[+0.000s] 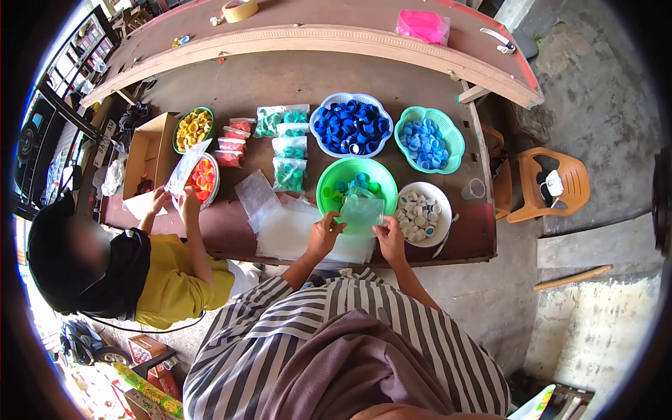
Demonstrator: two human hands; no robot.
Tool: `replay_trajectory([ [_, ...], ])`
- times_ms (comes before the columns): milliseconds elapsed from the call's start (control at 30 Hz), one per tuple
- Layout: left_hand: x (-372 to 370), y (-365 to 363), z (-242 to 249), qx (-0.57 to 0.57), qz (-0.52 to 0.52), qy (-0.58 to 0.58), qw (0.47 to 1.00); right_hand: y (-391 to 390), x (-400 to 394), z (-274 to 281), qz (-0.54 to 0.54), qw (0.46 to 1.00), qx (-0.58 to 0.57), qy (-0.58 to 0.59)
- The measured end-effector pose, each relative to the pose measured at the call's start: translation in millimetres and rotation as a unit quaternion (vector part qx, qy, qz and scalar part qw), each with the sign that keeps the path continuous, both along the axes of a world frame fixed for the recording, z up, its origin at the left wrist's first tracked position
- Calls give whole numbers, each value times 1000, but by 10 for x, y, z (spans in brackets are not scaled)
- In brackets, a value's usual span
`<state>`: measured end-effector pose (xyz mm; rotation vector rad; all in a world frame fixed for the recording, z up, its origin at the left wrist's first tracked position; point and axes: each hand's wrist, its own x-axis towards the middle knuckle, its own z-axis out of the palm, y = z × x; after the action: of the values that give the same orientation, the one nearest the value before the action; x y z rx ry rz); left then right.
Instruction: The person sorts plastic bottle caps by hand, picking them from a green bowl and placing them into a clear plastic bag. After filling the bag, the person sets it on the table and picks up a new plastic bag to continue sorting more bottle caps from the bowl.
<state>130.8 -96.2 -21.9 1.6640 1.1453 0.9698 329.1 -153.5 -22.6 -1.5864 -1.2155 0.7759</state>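
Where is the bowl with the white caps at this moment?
In the head view, the bowl of white caps stands on the table near its front edge, just right of the green bowl and directly beyond the person's right hand.

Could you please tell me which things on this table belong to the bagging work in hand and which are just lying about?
In use: left hand and right hand holding a clear bag; green bowl; white bowl of caps; stack of empty bags.

Lying about: tape roll; pink bag; orange chair; plastic cup.
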Motion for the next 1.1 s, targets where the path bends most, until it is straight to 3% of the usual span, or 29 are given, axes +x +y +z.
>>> replay_trajectory([
  [167, 22, 63, -80, -22, 6, 41, 999, -39, -28, -76, -66, 998, 18, -2],
  [233, -5, 94, -50, -16, -49, 48, 998, -24, 5, -122, -1, 988, 35, -153],
  [333, -74, 105, 55, 24, -115, 54, 992, -33, 5, -67, 39, 978, 2, -204],
  [433, -125, 96, 55, 18, -131, 51, 990, -58, -96, 197, 41, 979, -30, -199],
  [567, -139, 202, -139, -13, -143, 77, 987, -46, -78, 157, 59, 980, -64, -179],
  [633, -153, 258, -191, 93, -139, 149, 975, -30, -81, 180, 54, 966, -43, -251],
  [733, -190, 349, -121, 130, -140, 103, 976, 27, -14, 267, 77, 952, -9, -296],
  [933, -202, 607, -68, 116, -166, 79, 976, 156, 144, 277, 110, 953, 20, -280],
  [1100, -165, 705, 109, 90, -161, 41, 982, 225, 169, 105, 56, 972, 21, -228],
])
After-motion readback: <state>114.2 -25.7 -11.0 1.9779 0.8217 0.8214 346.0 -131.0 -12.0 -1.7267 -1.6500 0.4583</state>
